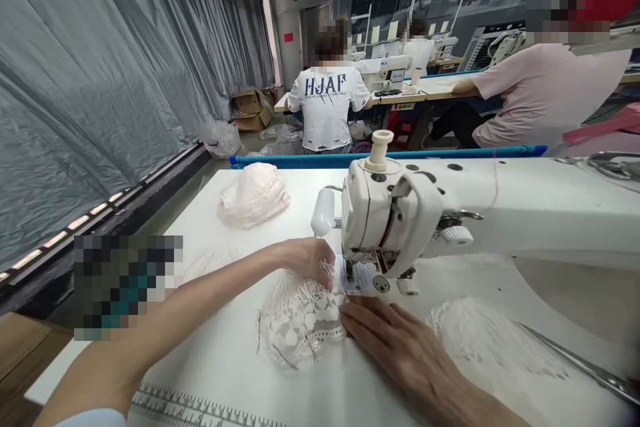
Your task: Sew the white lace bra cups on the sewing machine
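A piece of white fringed lace (305,317) lies on the sewing table, just left of the needle area of a white sewing machine (370,213). My left hand (313,259) is closed on the lace's upper edge, beside the presser foot (351,272), with strands showing by the fingers. My right hand (393,340) rests palm down in front of the foot. Its fingers are stretched out flat, with the tips touching the lace's right edge. Dark thread ends hang from the lace's lower left side.
A stack of pale lace pieces (255,193) sits at the back left. More fringed lace (490,337) lies at right beside metal scissors (580,360). A ruler (190,407) runs along the front edge. Several people sit ahead, including one in a white shirt (327,107).
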`<state>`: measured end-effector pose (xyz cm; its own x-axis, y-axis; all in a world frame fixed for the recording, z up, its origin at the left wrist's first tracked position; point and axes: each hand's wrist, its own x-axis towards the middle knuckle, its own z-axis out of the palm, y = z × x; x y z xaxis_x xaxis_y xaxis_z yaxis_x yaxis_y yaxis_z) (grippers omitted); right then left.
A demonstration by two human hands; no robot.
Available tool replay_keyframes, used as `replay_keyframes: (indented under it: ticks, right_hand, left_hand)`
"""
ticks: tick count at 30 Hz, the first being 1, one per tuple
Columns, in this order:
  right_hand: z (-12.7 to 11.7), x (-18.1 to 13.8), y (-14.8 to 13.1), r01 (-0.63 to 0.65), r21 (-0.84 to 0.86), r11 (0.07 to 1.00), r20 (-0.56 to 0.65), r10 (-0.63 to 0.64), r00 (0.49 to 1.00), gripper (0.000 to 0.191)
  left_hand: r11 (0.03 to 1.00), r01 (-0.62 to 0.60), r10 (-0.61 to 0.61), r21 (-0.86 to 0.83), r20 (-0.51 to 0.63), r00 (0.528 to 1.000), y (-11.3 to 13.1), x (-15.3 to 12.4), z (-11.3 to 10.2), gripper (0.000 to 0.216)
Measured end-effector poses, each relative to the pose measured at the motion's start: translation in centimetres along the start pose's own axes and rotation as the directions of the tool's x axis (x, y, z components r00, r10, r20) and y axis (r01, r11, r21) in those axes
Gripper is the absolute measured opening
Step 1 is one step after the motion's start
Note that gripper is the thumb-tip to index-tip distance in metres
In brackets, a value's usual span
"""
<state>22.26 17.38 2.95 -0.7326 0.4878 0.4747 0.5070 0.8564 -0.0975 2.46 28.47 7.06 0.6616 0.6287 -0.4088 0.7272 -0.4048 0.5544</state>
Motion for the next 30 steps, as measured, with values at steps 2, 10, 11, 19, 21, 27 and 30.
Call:
replay_keyframes:
  ticks: [2,10,11,19,21,27,30]
  right_hand:
    - [0.5,0.0,0.2,0.029,-0.050,0.998,-0.044,-0.031,0.999,0.043]
    - [1.2,0.1,0.2,0.004,-0.062,0.998,-0.085,-0.009,0.996,0.038]
    - [1.2,0.2,0.1,0.011,-0.063,0.998,-0.085,-0.017,0.996,0.038]
    - [-0.6,-0.7,0.7,-0.124,0.095,0.988,0.012,0.124,0.992,0.035]
    - [-0.9,-1.0,0.9,-0.133,0.095,0.987,0.020,0.131,0.991,0.036]
    - [-0.9,-1.2,0.8,-0.099,0.082,0.992,0.052,0.095,0.994,0.031]
    - [-1.0,-1.2,0.6,-0.102,0.066,0.993,0.069,0.097,0.993,0.034]
  left_hand:
    - [0.998,-0.002,0.010,0.065,-0.119,0.993,-0.2,0.7,-0.3,0.026]
    - [0.969,0.133,0.011,0.209,-0.573,0.819,1.4,-1.0,3.5,0.024]
    - [0.956,0.119,0.085,0.269,-0.638,0.765,1.7,-1.6,4.7,0.026]
    - [0.884,-0.035,0.347,0.466,-0.604,0.718,2.2,-3.2,8.7,0.016]
    - [0.887,-0.034,0.340,0.460,-0.603,0.722,2.2,-3.3,8.7,0.016]
    - [0.870,0.006,0.327,0.493,-0.586,0.742,2.2,-3.4,9.2,0.012]
    - [0.852,0.029,0.339,0.522,-0.594,0.729,2.3,-3.5,9.5,0.011]
